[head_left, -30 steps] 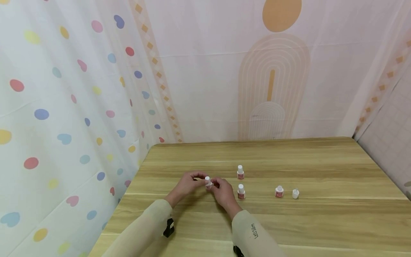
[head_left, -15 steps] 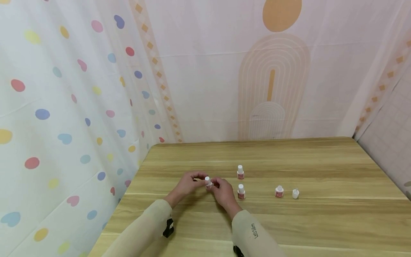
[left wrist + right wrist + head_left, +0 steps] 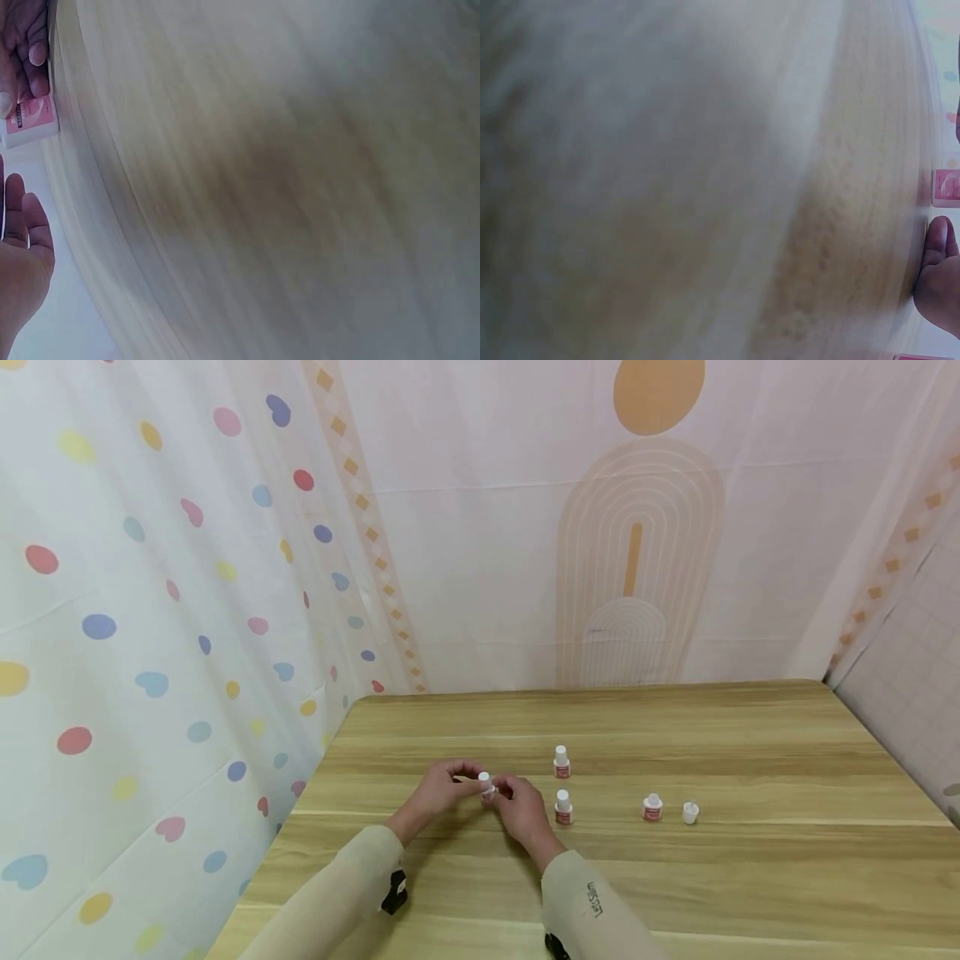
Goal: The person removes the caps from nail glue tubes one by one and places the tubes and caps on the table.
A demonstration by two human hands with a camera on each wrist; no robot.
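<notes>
We have the small bottle (image 3: 486, 783) between our two hands, white cap (image 3: 484, 777) uppermost, its long axis upright or nearly so, running from 12 to 6 o'clock. We cannot tell whether its base touches the surface (image 3: 720, 893). From the left hand (image 3: 441, 789) it lies at 3 o'clock; from the right hand (image 3: 522, 812), at about 10. Neither hand is nearer, since both are on it, and we judge that any coming move turns on that opposed hold along an upright axis. The left appears to pinch up by the cap with thumb and forefinger (our wrist views cut those tips off), while the right pinches the labelled body.

Further out, a far capped bottle (image 3: 562, 763) stands between 2 and 3 o'clock of ours, and a near capped bottle (image 3: 563, 809) between 3 and 4, close to the right hand. Well beyond, just past 3 o'clock, we see an uncapped bottle (image 3: 652, 808), with a loose cap (image 3: 691, 812) beside it.
</notes>
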